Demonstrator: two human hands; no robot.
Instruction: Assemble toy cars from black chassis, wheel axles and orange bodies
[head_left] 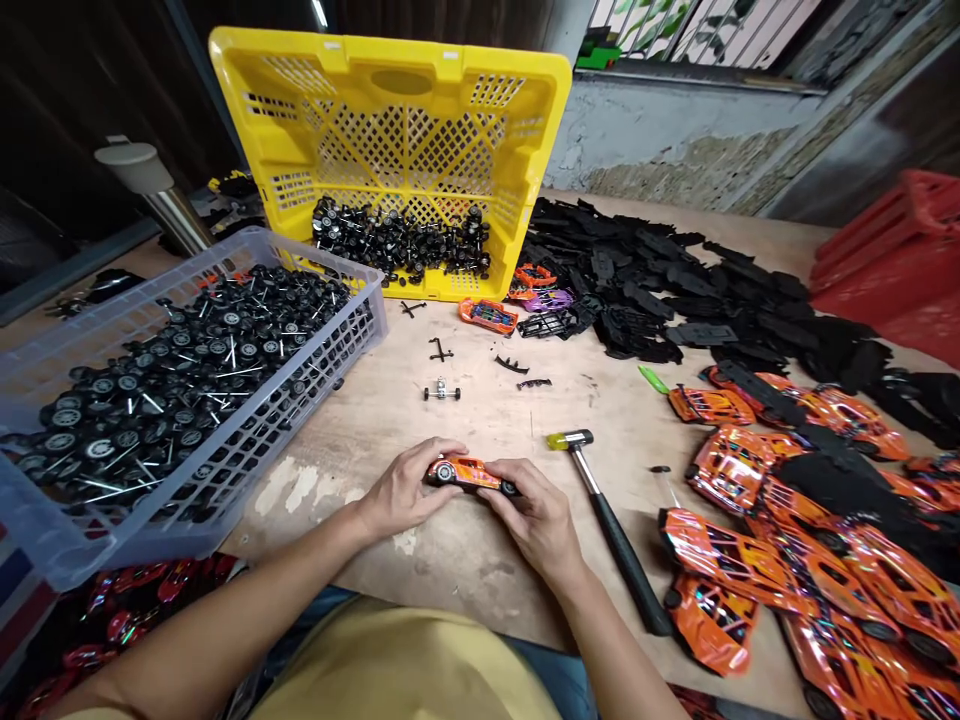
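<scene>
An orange toy car [471,471] with black wheels is held between both hands, low over the wooden table. My left hand [411,487] grips the end with the silver-rimmed wheel, thumb below and fingers above. At the other end my right hand [534,510] pinches the car, its fingers partly covering that wheel. The car's underside is hidden. Just beyond the hands stands a small wheel-and-axle set [442,391]. To the right of my right hand lies a hammer [611,530] with a yellow-and-black head and a black grip.
A clear crate [300,375] of wheels and axles stands left. Behind it, a yellow crate [409,85] on its side holds black parts. Black plates [637,265] cover the back right. Orange car bodies [735,560] are heaped right, near a red crate [892,270]. Small black pieces [511,365] lie mid-table.
</scene>
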